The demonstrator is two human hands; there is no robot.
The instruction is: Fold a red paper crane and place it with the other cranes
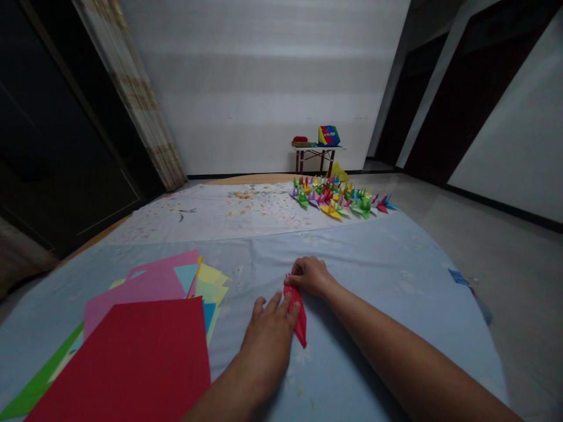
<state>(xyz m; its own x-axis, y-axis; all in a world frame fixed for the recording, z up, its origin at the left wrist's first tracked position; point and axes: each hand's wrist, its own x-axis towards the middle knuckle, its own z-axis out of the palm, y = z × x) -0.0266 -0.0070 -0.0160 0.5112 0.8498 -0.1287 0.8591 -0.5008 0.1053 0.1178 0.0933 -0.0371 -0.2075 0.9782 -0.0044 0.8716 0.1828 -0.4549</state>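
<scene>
A narrow piece of folded red paper [301,324] lies on the blue cloth in front of me, one pointed end toward me. My left hand [271,325] rests on its left side, fingers stretched out and lying over the paper. At the far end, my right hand [309,274] pinches the paper's tip between thumb and fingers. Part of the fold is covered by both hands. To the left, a large red sheet [145,357] tops a loose pile of coloured paper, with pink sheets [136,291] and yellow sheets [211,275] showing behind it.
Many-coloured folded paper cranes [338,196] crowd the far right of the round table, on a white patterned cloth [211,211]. Beyond stands a small table [317,147] bearing a colourful box [329,136]. A blue item [458,276] sits at the right edge.
</scene>
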